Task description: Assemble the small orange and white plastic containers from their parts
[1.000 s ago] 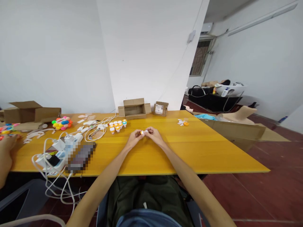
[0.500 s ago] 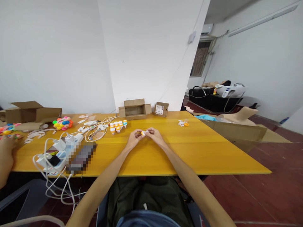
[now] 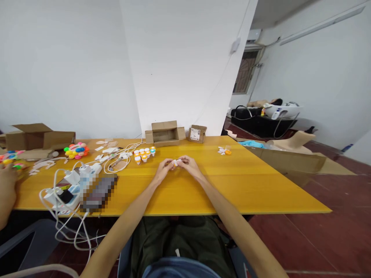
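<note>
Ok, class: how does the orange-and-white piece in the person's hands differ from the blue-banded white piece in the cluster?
The orange-and-white piece is held by the left hand and right hand; the blue-banded piece rests on the table among similar pieces. The orange-and-white piece shows orange, the blue-banded piece blue. Both are small and partly white.

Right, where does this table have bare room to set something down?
Bare: tabletop between the right forearm, white pieces and front edge; also between the right hand and the small box. Crowded: left, around the power strip and multicoloured cluster.
</note>
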Tool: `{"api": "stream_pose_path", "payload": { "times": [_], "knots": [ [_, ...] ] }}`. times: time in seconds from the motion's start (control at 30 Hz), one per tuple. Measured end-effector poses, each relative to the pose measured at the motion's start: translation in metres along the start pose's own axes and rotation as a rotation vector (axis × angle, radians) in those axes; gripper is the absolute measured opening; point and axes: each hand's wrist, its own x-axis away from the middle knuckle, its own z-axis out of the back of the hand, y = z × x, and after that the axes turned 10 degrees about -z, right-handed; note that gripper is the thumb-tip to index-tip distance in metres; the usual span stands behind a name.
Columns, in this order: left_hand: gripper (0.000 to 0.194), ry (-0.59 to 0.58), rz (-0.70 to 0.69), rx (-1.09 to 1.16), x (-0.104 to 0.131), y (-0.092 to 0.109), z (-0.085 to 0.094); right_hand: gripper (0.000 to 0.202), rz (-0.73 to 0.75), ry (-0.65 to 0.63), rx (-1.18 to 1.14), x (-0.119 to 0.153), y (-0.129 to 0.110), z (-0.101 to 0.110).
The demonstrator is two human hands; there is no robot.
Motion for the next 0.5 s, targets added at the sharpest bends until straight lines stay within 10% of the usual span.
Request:
{"api": "stream_pose_path", "payload": {
  "times": [0.5],
  "knots": [
    [0.042,-0.032,-0.037,0.028,0.0014,0.0063,0.0004,0.037,0.016,0.011,-0.018,0.0003,-0.0032,-0.0016]
  ]
}}
